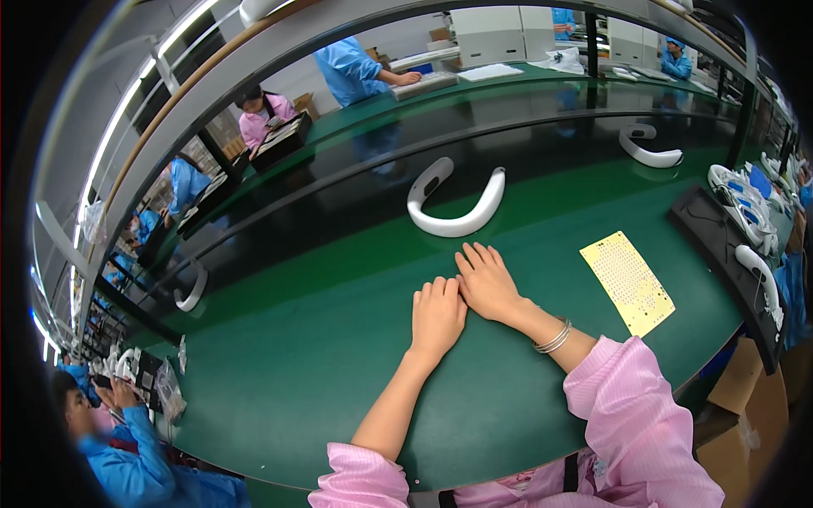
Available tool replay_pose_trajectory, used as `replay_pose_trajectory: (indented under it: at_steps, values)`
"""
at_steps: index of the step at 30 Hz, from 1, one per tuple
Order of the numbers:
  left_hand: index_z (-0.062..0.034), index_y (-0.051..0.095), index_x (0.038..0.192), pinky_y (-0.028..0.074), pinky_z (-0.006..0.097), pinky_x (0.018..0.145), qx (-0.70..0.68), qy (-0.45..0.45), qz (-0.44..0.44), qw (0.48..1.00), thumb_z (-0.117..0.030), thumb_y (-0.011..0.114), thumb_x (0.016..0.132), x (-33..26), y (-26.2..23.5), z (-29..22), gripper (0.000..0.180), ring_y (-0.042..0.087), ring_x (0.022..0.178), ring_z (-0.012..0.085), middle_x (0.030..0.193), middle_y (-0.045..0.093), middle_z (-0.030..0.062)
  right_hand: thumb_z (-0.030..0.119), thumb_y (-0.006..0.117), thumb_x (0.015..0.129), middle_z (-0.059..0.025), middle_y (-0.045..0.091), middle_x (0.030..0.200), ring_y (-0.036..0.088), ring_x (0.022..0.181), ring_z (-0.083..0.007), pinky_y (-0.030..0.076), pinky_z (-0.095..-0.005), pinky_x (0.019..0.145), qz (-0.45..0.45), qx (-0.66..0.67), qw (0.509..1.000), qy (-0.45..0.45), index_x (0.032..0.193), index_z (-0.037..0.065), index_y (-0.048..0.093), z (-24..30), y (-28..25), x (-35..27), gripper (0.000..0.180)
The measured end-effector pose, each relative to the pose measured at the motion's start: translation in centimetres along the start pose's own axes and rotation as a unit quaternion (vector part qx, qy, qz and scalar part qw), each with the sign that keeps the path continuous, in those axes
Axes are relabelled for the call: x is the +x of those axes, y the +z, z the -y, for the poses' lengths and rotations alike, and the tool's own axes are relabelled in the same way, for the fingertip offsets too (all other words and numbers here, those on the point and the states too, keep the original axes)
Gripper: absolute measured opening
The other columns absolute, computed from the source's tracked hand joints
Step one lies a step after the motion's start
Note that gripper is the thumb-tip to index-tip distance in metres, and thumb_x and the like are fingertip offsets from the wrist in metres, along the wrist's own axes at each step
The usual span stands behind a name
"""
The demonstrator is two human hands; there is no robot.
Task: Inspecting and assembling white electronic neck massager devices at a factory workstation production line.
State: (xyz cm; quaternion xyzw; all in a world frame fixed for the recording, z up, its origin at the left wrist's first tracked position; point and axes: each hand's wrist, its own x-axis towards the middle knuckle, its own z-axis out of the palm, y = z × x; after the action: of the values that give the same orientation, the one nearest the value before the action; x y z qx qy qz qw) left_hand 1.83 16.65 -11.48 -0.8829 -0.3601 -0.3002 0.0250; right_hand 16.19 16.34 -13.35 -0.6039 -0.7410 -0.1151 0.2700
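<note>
From the head camera, looking down on the green desk (279, 364), both hands lie flat and empty, palms down, fingers loosely together. The left hand (437, 315) and the right hand (487, 284) sit side by side, touching along their inner edges, with a bangle (554, 339) on the right wrist and pink sleeves at the lower edge.

Straight ahead of the fingertips, on the dark belt (339, 190) that runs beyond the green strip, lies a white U-shaped neckband piece (456, 206). Its open side faces away from the person and its curved bottom is turned towards the hands, so its long span runs left to right across the reach. The right hand is the nearer one, its fingertips near the curve but apart from it.

To the right of the right forearm lies a yellow perforated sheet (627, 282), angled. Further white pieces rest in a black tray (720, 245) at the far right, though the bend of the lens makes them hard to count.
</note>
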Motion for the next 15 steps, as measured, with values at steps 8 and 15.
replay_pose_trajectory:
  at_steps: [8, 15]
  values:
    - [-0.0035, 0.055, 0.095, 0.040, 0.039, 0.072, -0.008, 0.000, 0.012, 1.000, -0.010, 0.056, 0.081, -0.27, -0.22, 0.24, 0.016, 0.051, 0.080, 0.0269, 0.087, 0.053, 0.0096, 0.021, 0.049, 0.089, -0.0252, 0.047, 0.129, 0.041, 0.123, -0.0387, 0.027, -0.0486, 0.106, 0.003, -0.006, 1.000, 0.000, 0.122, -0.006, 0.050, 0.30, -0.20, 0.10, 0.043]
    - [-0.0036, 0.054, 0.095, 0.039, 0.039, 0.072, -0.005, -0.006, 0.018, 1.000, -0.011, 0.055, 0.081, -0.29, -0.27, 0.27, 0.015, 0.051, 0.081, 0.0269, 0.088, 0.053, 0.0095, 0.021, 0.048, 0.090, -0.0252, 0.047, 0.129, 0.040, 0.124, -0.0384, 0.027, -0.0486, 0.106, 0.011, -0.007, 1.000, 0.003, 0.122, -0.006, 0.050, 0.42, -0.36, 0.19, 0.042]
